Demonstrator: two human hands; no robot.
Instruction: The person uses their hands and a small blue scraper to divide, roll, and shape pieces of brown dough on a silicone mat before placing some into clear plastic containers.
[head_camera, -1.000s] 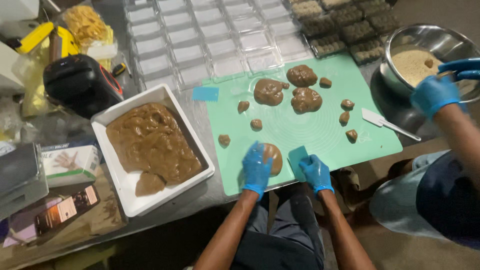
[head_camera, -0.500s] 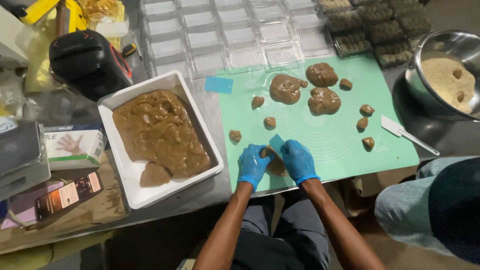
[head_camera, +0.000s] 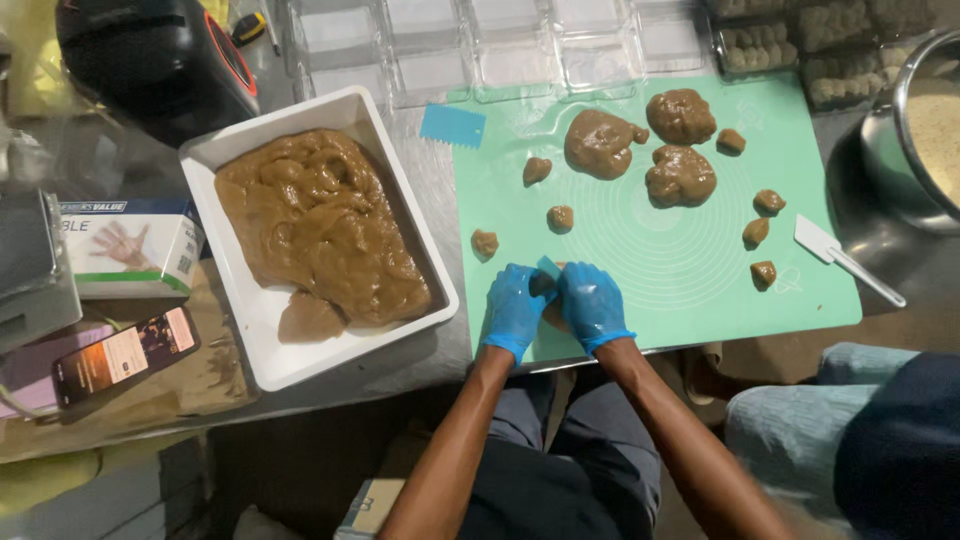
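Two gloved hands working a dough piece with a small scraper on a green mat.

Left hand and right hand are closing together around a brown dough piece, mostly hidden, at the near edge of the green mat; a blue scraper is showing between the fingers, though which hand is holding it cannot be told. White tray of dough is sitting just left; three larger lumps are lying farther back.

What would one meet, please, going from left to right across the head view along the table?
Glove box → white tray of brown dough → left hand → right hand → white spatula → metal bowl.
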